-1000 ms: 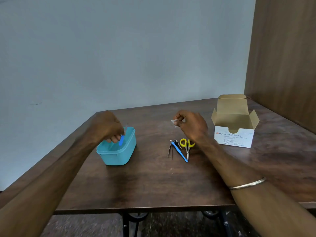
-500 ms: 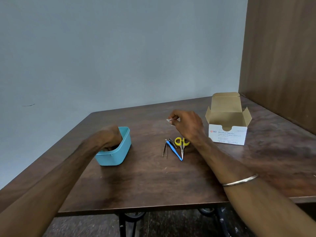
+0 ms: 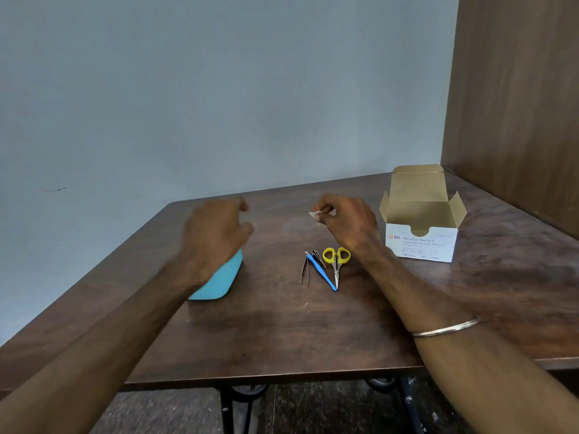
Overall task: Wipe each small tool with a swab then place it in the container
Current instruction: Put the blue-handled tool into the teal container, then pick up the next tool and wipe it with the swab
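Table (image 3: pixel 282 339), dark wood, bearing all items. Swab box (image 3: pixel 421 242), white card, flaps open, right of the tool cluster. Container (image 3: pixel 219 283), turquoise plastic, left of the tool cluster, largely covered by the left hand (image 3: pixel 213 233), which hovers over it blurred, fingers loose and holding nothing. Right hand (image 3: pixel 347 223), raised behind the tool cluster, pinching a white swab (image 3: pixel 315 214). Tool cluster: yellow-handled scissors (image 3: pixel 336 261), blue-handled tool (image 3: pixel 322 272), metal tweezers (image 3: pixel 304 269), lying close together.

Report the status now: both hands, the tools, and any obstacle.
Left hand open, above the blue container. Right hand pinches the swab. Tweezers, blue tool, yellow scissors lie on the table. Nothing blocks them.
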Demonstrator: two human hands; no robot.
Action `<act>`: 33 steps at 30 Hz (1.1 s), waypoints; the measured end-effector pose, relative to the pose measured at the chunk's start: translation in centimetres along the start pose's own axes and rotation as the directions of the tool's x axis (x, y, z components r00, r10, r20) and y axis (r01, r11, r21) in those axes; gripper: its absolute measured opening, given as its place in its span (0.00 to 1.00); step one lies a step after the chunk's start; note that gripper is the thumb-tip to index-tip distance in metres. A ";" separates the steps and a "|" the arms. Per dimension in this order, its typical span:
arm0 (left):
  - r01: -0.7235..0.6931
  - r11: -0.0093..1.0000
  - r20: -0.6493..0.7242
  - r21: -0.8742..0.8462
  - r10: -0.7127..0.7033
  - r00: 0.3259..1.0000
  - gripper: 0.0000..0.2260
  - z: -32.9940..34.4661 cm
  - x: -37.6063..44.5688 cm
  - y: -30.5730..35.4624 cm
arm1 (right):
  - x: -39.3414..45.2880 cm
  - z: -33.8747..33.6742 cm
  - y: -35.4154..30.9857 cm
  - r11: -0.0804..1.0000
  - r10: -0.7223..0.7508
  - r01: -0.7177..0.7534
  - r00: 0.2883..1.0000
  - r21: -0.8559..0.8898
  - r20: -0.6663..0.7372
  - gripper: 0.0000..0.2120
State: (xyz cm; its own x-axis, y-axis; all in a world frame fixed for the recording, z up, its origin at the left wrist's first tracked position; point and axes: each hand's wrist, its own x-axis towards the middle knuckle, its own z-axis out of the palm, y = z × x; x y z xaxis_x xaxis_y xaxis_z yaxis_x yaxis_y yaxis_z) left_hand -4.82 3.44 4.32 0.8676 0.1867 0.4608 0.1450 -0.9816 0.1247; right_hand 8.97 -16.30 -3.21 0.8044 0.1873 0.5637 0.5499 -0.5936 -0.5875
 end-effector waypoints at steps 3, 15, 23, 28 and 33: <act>-0.065 0.990 0.115 -0.125 0.079 0.990 0.12 0.8 -1.3 3.2 | 0.0 -0.1 0.0 1.000 0.005 -0.005 1.000 0.012 -0.002 0.04; -0.365 0.922 0.327 -0.129 0.387 0.862 0.13 6.3 -2.7 7.3 | 0.1 -0.3 -0.1 0.998 0.053 -0.053 0.999 0.016 -0.005 0.03; -0.538 0.835 0.275 -0.110 0.546 0.791 0.12 6.4 -2.6 6.3 | 0.1 -0.2 -0.1 0.999 0.047 -0.047 0.999 0.027 -0.021 0.03; -0.628 0.768 0.009 -0.125 0.634 0.773 0.09 7.5 -3.6 5.2 | 0.2 -0.2 -0.1 0.996 0.063 -0.061 0.998 0.072 -0.020 0.03; -0.433 0.691 -0.222 -0.579 0.377 0.899 0.05 6.8 -2.7 5.5 | 0.3 0.0 -0.1 0.931 0.157 -0.146 0.988 0.334 -0.006 0.08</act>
State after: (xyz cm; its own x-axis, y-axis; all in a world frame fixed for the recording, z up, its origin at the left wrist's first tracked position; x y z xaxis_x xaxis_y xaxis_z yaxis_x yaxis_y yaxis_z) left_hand -3.10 -2.71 -2.23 0.7295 -0.1934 0.6561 -0.5508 -0.7349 0.3958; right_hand 9.20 -16.21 -2.98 0.8794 0.0869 0.4681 0.4697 -0.3186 -0.8233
